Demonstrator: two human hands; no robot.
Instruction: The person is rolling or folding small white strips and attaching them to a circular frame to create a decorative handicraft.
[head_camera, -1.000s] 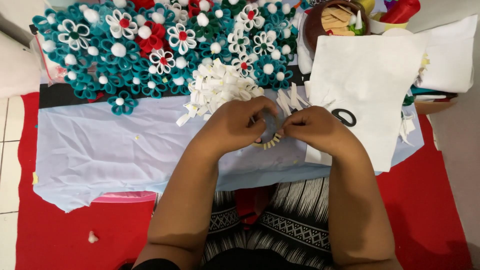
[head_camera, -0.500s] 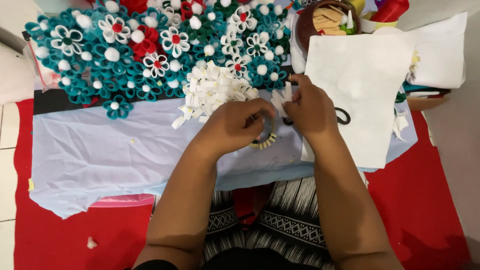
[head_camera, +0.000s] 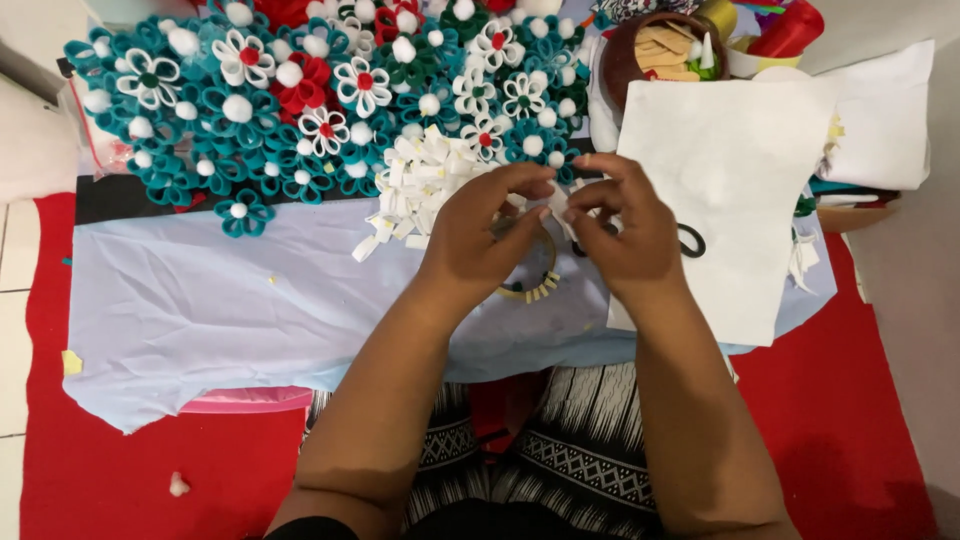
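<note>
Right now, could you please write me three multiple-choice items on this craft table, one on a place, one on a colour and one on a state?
1. Where does the heap of folded white strips lie?
A. On the red floor mat
B. On the pale blue cloth, at the edge of the felt flowers
C. Inside the brown bowl

2. Which colour are most of the felt flowers?
A. Teal
B. Yellow
C. Black

3. How do the hands stand?
A. Both flat on the cloth
B. One raised out of view
C. Left hand and right hand meet fingertip to fingertip over a small ring

Answers: 1 B, the heap sits on the cloth just below the flowers. 2 A, teal petals dominate, with some red and white. 3 C, thumbs and fingers pinch together above the ring.
</note>
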